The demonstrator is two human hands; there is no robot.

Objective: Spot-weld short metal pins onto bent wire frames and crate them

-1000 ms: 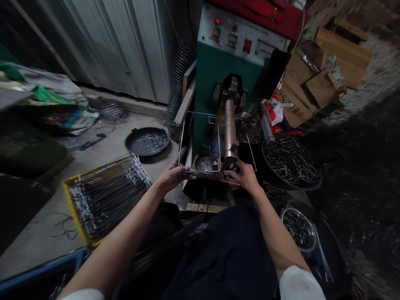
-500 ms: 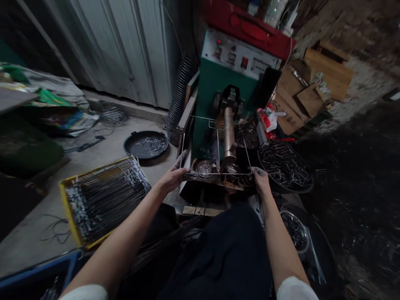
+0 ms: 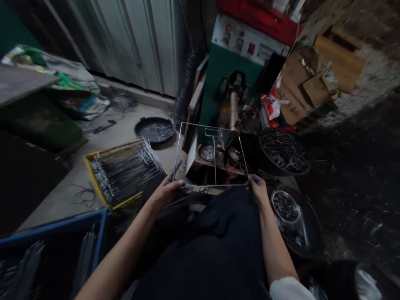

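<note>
A thin wire frame (image 3: 215, 161), roughly rectangular with a middle bar and a small loop at its far side, spans the space between my hands. My left hand (image 3: 168, 189) grips its near left corner, with the thumb along the near wire. At the near right corner, my right hand (image 3: 258, 186) pinches the wire. Just beyond the frame stands a green machine with a red top (image 3: 239, 58). Its copper-coloured arm (image 3: 233, 110) shows past the far side of the frame. A small dish of metal bits (image 3: 207, 153) sits at the machine's base, seen through the frame.
To the left are a yellow crate of wire rods (image 3: 125, 171), a black pan (image 3: 154, 130) and a blue crate (image 3: 56, 225). On the right stand a black basin of metal pieces (image 3: 284, 151) and a bowl of small parts (image 3: 285, 206). Cardboard boxes (image 3: 300, 91) lean behind.
Both hands have drawn the wire frame back from the machine toward my body, and it now lies clear of the copper-coloured arm's tip. My view has tilted downward and to the left.
</note>
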